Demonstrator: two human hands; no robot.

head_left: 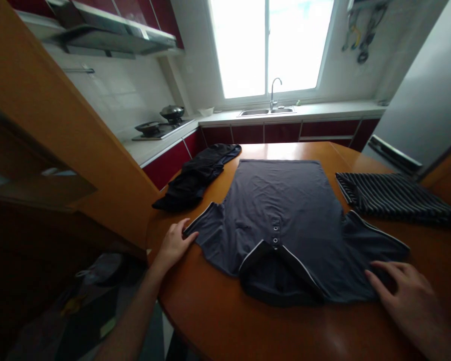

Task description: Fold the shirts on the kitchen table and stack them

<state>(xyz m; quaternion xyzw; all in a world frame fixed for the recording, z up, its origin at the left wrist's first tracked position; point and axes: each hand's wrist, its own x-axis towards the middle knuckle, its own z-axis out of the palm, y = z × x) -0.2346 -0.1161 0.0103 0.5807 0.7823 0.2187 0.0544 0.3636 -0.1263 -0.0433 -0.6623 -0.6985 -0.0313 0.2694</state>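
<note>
A dark grey polo shirt (285, 195) lies spread front side up, its collar towards me and its hem towards the window. Its black collar has white piping and sits open below two buttons. My left hand (175, 243) is at the cuff of the left-side sleeve, thumb and fingers apart around its corner. By the lower edge of the right-side sleeve is my right hand (406, 291), its thumb and index finger apart with the tips at the cloth. Some of its other fingers are hidden.
The shirt is on a round-edged wooden table (225, 321). A crumpled black garment (199, 175) lies at the back left, and a folded striped cloth (394, 195) at the right. Beyond are a sink (253, 113), a stove (165, 130) and a fridge (409, 95). A wooden partition (97, 165) borders the left.
</note>
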